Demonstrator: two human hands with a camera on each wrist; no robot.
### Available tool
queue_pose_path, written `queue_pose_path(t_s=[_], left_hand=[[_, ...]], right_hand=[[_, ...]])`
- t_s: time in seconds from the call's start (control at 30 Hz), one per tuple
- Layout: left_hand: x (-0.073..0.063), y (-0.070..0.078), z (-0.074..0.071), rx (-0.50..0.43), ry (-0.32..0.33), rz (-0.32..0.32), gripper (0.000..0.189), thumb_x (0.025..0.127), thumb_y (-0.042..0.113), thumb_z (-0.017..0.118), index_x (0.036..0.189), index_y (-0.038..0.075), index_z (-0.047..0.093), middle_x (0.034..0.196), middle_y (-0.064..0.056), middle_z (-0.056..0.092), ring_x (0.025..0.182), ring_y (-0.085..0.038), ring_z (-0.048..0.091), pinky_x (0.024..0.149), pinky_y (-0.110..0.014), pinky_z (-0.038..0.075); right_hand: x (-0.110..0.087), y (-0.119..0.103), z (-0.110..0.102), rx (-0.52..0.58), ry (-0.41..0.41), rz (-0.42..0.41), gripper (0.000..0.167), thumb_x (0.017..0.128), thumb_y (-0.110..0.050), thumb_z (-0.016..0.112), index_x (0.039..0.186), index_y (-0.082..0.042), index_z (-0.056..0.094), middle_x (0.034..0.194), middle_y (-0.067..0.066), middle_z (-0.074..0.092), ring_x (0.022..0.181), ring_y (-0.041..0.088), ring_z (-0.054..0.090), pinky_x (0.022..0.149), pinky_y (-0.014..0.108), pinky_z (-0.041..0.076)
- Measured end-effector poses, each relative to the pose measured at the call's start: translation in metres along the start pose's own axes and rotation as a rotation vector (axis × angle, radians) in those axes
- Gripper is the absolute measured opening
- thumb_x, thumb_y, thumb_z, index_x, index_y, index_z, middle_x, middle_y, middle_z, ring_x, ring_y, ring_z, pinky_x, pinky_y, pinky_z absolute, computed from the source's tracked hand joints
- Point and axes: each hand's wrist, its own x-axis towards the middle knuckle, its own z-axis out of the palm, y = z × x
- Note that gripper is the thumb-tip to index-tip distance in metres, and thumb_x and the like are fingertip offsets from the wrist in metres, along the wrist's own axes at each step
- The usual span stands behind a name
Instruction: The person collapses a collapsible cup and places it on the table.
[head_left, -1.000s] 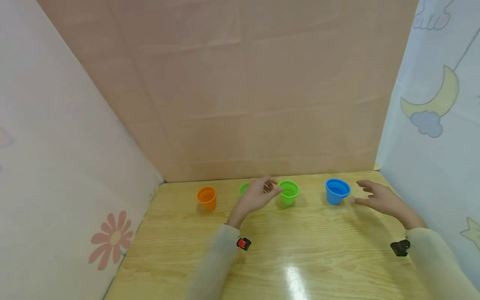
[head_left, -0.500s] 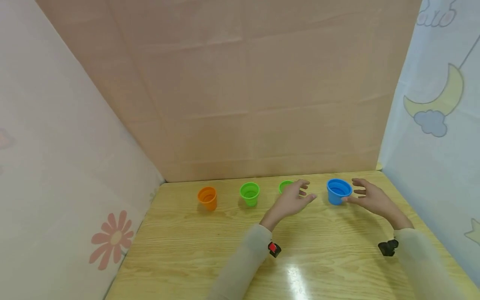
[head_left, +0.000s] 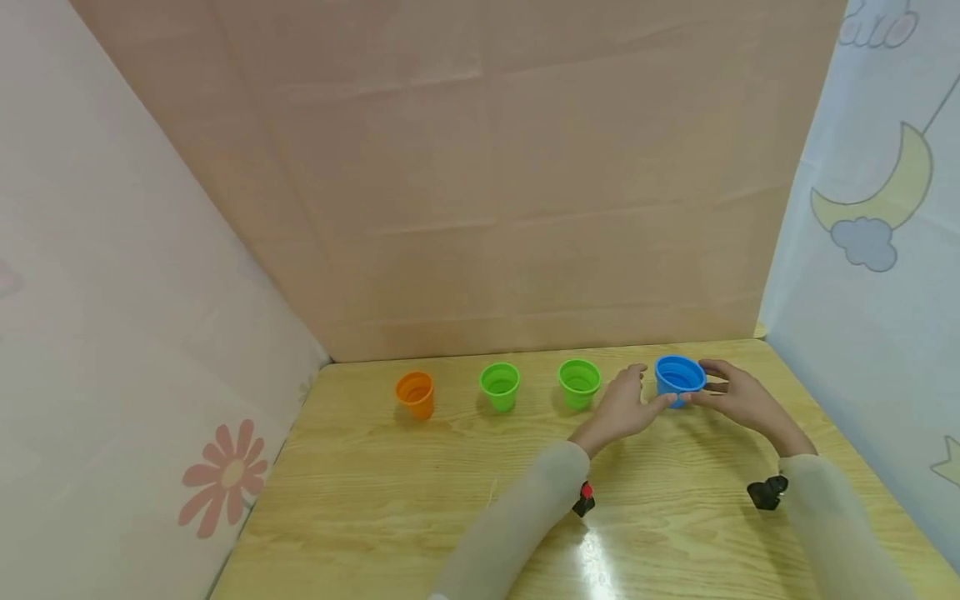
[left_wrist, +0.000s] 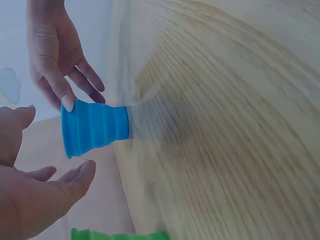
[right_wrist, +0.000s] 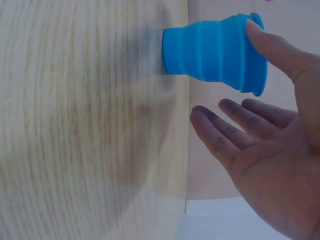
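Two loosely held hands flank the blue cup [head_left: 679,379], which stands upright on the wood-grained table [head_left: 360,517]. With that cup as the centre of a dial in the head view, the left hand [head_left: 622,407] lies between eight and nine o'clock, the right hand [head_left: 742,402] between three and four. On the right, the thumb touches the cup's rim while the fingers extend apart from its side, so the cup is not grasped. On the left, the fingers are relaxed and clear of the cup; whether that thumb touches it I cannot tell. Out toward nine o'clock come a green cup [head_left: 579,385], a second green cup [head_left: 500,387] and an orange cup [head_left: 416,395], each apart from the next. A brown sheet [head_left: 495,183] hangs at twelve; a yellow moon [head_left: 892,187] decorates the wall between one and two.
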Motion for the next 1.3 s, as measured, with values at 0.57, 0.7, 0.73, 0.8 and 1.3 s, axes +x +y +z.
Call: queue_pose_path(t_s=[0.57,0.7,0.73,0.8,1.3], left_hand=[[0.016,-0.006,0.016,-0.318,0.015,-0.173,0.079,0.091,0.045,0.082,0.157,0.021,0.046,0.153,0.002,0.059,0.135,-0.023,0.064,0.102,-0.036,0.062],[0.022,-0.01,0.019,-0.367,0.014,-0.174,0.079,0.089,0.047,0.083,0.157,0.025,0.048,0.151,0.006,0.06,0.132,-0.022,0.066,0.099,-0.036,0.063],[0.023,-0.01,0.02,-0.369,0.013,-0.163,0.079,0.089,0.046,0.084,0.157,0.025,0.048,0.15,0.007,0.061,0.131,-0.023,0.066,0.098,-0.036,0.064],[0.027,-0.011,0.021,-0.377,0.01,-0.139,0.077,0.088,0.045,0.085,0.155,0.028,0.05,0.149,0.008,0.062,0.13,-0.022,0.067,0.097,-0.035,0.064],[0.035,-0.004,0.023,-0.545,0.065,-0.214,0.061,0.087,0.027,0.088,0.143,0.031,0.064,0.14,0.011,0.068,0.133,-0.02,0.065,0.106,-0.039,0.061]], right_hand=[[0.002,0.006,0.008,0.098,0.001,-0.037,0.077,0.104,-0.027,0.069,0.157,0.013,0.029,0.154,0.043,0.041,0.132,0.065,0.051,0.096,0.061,0.062],[0.002,0.007,0.009,0.092,0.002,-0.028,0.076,0.105,-0.026,0.067,0.156,0.015,0.03,0.153,0.044,0.04,0.132,0.065,0.052,0.094,0.057,0.063],[0.002,0.007,0.008,0.088,0.002,-0.028,0.075,0.105,-0.026,0.067,0.156,0.015,0.03,0.153,0.044,0.04,0.132,0.065,0.052,0.094,0.057,0.063],[0.002,0.006,0.007,0.082,0.005,-0.032,0.074,0.105,-0.025,0.067,0.156,0.015,0.03,0.153,0.044,0.04,0.132,0.065,0.052,0.095,0.059,0.062],[0.003,0.01,0.007,0.099,-0.001,-0.014,0.077,0.104,-0.027,0.068,0.157,0.014,0.03,0.154,0.043,0.041,0.133,0.063,0.053,0.094,0.053,0.064]])
